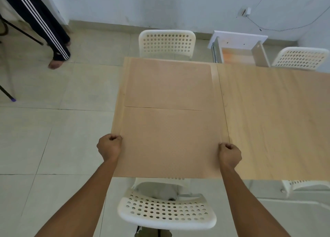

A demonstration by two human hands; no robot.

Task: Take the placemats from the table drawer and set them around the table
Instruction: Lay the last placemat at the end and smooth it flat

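Pale wood table [267, 120], two flat rectangular placemats [169, 142]

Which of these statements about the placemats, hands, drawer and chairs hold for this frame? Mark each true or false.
1. Both hands grip the near placemat, left hand on its left edge, right hand on its right edge. True.
2. The far placemat hangs in the air. False: it lies flat on the table.
3. The drawer is shut. False: it is pulled open on the table's far side.
4. A white chair stands beyond the far placemat. True.
5. The drawer holds a blue placemat. False: something orange shows inside.
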